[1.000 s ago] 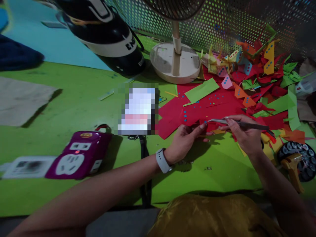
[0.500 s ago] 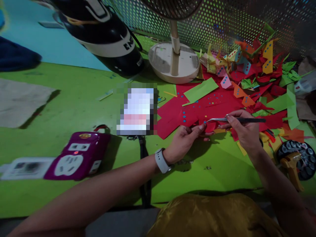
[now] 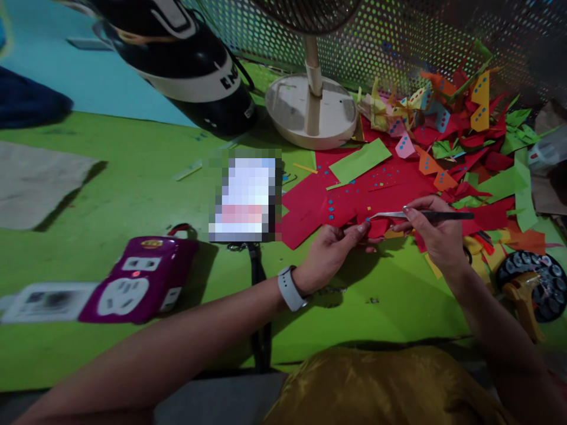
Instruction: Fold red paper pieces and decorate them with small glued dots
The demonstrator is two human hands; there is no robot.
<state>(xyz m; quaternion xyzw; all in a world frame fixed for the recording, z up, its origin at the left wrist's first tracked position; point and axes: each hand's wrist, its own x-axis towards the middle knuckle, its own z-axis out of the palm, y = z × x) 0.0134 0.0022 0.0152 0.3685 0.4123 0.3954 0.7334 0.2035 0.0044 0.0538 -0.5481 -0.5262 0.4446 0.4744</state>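
My right hand [image 3: 432, 230] is closed around a pair of tweezers [image 3: 392, 215], held almost level with the tip pointing left. That tip meets a tiny blue paper square [image 3: 367, 219] beside my left thumb. Between thumb and fingers, my left hand [image 3: 334, 251] pinches a small red paper piece [image 3: 378, 226]; part of it is hidden by the fingers. Just beyond both hands lies a red paper sheet [image 3: 349, 198] scattered with tiny blue and yellow squares. A light green paper strip [image 3: 359, 163] rests across its far side.
Folded and cut coloured paper [image 3: 460, 130] is heaped at the right, near a perforated metal screen [image 3: 398, 47]. A fan base [image 3: 310, 112], a large dark bottle [image 3: 195, 77], a blurred-out phone [image 3: 248, 195], a purple socket adapter [image 3: 142, 277] and a round black wheel-like object [image 3: 547, 280] stand around.
My right hand and the tweezers have shifted very slightly left. The tip stays at the blue square, and my left hand keeps its pinch on the red paper.
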